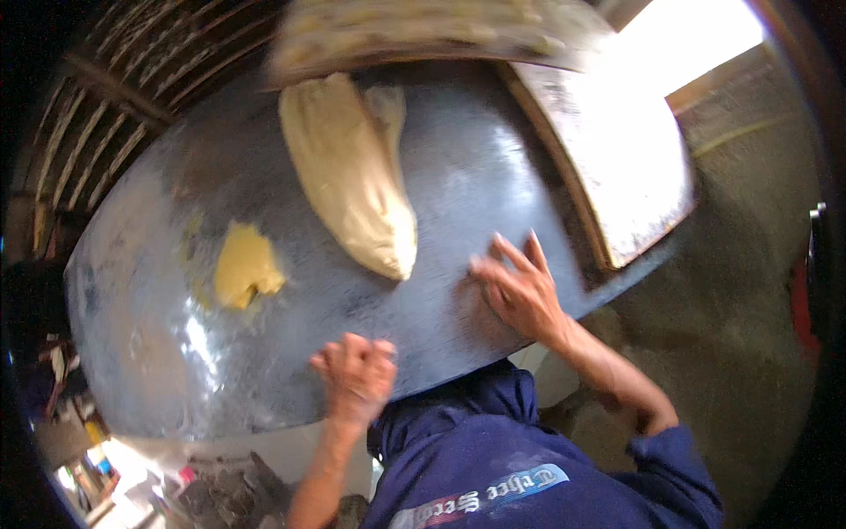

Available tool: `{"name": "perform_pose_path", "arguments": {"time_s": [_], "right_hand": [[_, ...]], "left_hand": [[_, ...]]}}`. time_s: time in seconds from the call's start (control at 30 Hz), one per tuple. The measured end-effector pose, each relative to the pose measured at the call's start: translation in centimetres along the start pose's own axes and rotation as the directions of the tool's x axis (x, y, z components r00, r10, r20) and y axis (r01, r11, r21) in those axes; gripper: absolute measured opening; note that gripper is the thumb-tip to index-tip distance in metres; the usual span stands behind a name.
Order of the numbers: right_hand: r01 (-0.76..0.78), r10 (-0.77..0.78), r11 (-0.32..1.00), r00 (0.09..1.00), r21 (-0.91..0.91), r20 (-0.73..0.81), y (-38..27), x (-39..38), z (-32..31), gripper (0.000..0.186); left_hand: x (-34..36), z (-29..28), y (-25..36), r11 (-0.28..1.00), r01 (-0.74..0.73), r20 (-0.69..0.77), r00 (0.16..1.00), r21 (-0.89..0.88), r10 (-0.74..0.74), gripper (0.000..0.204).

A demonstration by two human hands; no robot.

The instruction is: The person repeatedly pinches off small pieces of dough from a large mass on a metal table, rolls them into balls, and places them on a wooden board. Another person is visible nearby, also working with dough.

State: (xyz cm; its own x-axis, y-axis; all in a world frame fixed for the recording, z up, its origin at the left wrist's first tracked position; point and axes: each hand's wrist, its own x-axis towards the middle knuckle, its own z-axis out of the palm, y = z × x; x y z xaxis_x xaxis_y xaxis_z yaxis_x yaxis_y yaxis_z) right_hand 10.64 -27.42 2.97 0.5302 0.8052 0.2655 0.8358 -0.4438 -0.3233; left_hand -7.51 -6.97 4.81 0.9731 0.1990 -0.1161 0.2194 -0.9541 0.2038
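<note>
Dough lying beyond both my hands

At nine o'clock in my view a yellow lump sits on the grey tabletop. The long pale dough lies toward eleven, its near end tapering close to the centre. At seven my left grip is blurred, fingers bent; I cannot tell how closed it is. Near four my right grip is wide, fingers spread, apart from the dough. At two lies a white-topped board.
</note>
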Motion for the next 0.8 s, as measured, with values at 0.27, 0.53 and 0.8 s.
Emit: {"name": "perform_pose_path", "arguments": {"time_s": [0.27, 0.53, 0.8], "right_hand": [[0.050, -0.041, 0.969, 0.998, 0.242, -0.042, -0.5, 3.4, 1.0, 0.050], [0.044, -0.051, 0.966, 0.999, 0.255, 0.020, 0.2, 7.1, 1.9, 0.044], [-0.054, 0.118, 0.943, 0.977, 0.328, -0.179, 2.4, 11.7, 2.4, 0.044]], "left_hand": [[2.9, 0.2, 0.6, 0.980, -0.146, -0.142, 0.982, -0.136, 0.126, 0.016], [3.9, -0.4, 1.4, 0.978, -0.164, -0.144, 0.979, -0.131, 0.145, 0.009], [5.3, -1.2, -1.9, 0.983, 0.038, -0.405, 0.908, -0.178, -0.108, 0.039]]}}
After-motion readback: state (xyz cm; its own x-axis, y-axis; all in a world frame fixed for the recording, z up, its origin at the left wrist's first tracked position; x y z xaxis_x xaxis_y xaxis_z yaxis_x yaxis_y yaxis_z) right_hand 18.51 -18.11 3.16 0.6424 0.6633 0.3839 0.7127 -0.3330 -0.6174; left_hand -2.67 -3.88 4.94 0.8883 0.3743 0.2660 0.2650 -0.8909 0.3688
